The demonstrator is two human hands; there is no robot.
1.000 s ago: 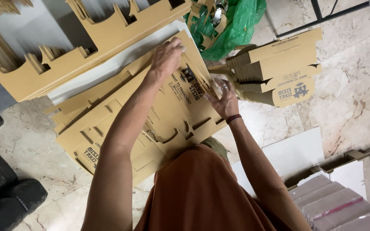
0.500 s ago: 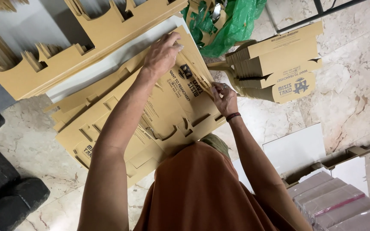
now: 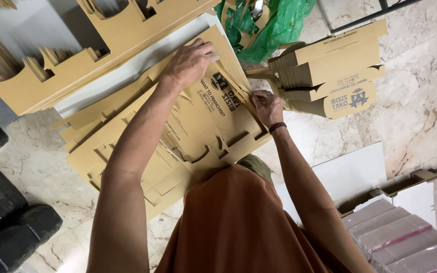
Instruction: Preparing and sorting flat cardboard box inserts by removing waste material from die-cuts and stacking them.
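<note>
Cardboard blank (image 3: 198,126), tan, die-cut, printed black, pinched by both hands' grip.

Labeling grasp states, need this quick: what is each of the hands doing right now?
Left hand: closed on the far edge of the flat cardboard blank.
Right hand: fingers curled, pinching the same blank's right edge.
</note>
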